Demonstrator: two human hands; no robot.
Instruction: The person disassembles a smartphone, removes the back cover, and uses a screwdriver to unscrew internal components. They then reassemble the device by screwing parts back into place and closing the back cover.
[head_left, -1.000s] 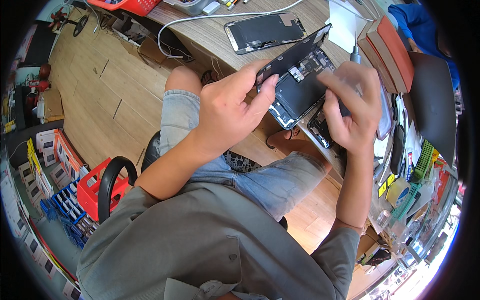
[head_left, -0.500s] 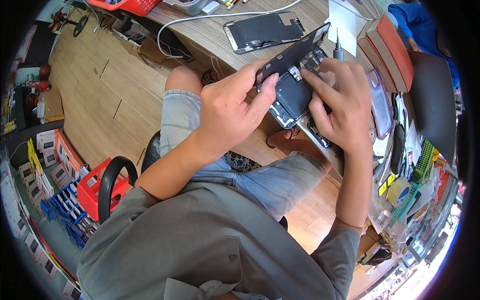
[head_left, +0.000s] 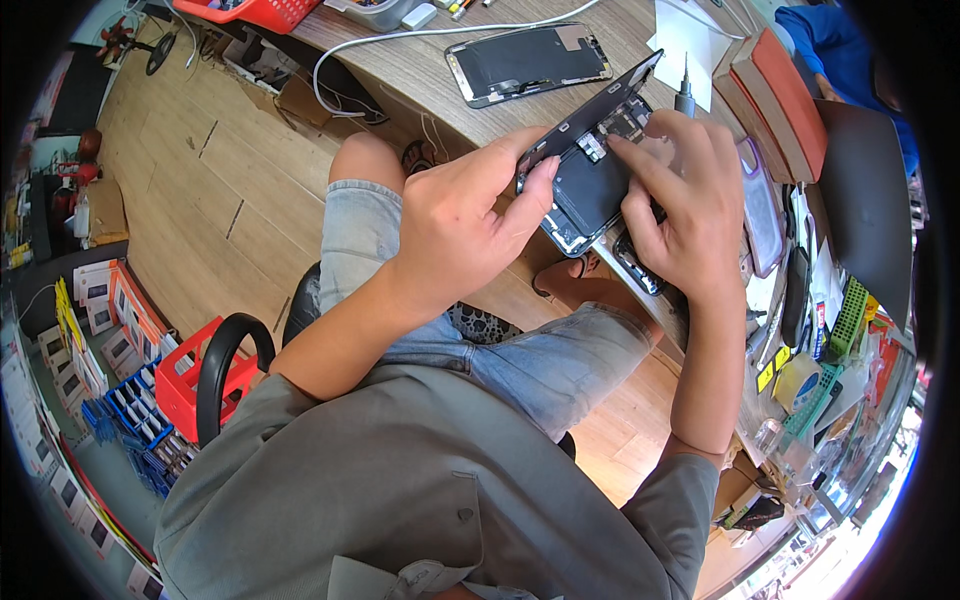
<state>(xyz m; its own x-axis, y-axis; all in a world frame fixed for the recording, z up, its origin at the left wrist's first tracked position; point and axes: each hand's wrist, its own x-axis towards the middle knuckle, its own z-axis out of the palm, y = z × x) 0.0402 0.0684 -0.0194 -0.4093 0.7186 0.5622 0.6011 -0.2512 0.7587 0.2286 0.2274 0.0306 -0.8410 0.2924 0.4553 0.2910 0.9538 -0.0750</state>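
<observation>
My left hand (head_left: 470,210) grips an opened phone (head_left: 590,195), thumb on its left edge, with the dark screen panel (head_left: 570,115) tilted up over the body and small metal parts showing inside. My right hand (head_left: 680,200) is closed around a grey screwdriver (head_left: 684,95) pointing upward, while its index finger reaches onto the small parts at the phone's upper middle. A separate dark screen assembly (head_left: 525,65) lies on the wooden desk (head_left: 440,105). Another dark phone part (head_left: 640,265) lies under my right hand at the desk edge.
White cables (head_left: 380,42), a red basket (head_left: 270,10), a white paper (head_left: 690,25), stacked reddish blocks (head_left: 770,105), a purple clear case (head_left: 762,210) and clutter surround the work spot. A person in a blue sleeve (head_left: 840,55) is at the upper right. A red crate (head_left: 190,365) stands left.
My right hand moved left and down onto the phone's inner parts, its index finger now touching near the metal pieces; the screwdriver shifted left with it. My left hand barely moved.
</observation>
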